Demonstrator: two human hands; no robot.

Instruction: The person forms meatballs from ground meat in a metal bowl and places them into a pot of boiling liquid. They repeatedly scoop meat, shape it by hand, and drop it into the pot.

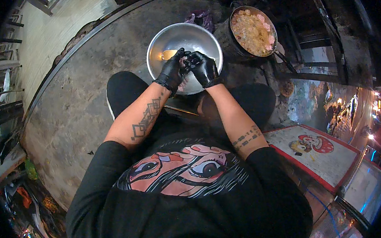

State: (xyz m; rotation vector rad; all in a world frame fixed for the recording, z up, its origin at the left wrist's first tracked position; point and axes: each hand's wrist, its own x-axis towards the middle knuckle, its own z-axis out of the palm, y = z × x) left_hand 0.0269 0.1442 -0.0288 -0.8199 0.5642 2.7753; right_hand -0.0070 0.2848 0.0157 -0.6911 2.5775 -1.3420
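Note:
A wide stainless steel bowl (pixel 156 37) stands before me between my knees. Over it my two hands meet, both in shiny black gloves. Part of a pinkish, meat-like lump (pixel 183 62) shows between the fingers of my left hand (pixel 173 69). My right hand (pixel 204 68) is curled, its fingertips against the left hand's; whether it grips the lump too is hidden. Left of the fingers, inside the bowl, is a yellowish object (pixel 169 54), partly covered by my left hand. More pinkish stuff (pixel 183 84) shows low in the bowl, behind my left wrist.
Beyond the bowl, to the right, a frying pan (pixel 253 30) holds bubbling oil with several pink pieces; its handle (pixel 285 62) points towards lower right. A purple plastic bag (pixel 200 18) lies behind the bowl. At right is a red-edged board (pixel 317 151). Stained concrete floor (pixel 69 97) stretches left.

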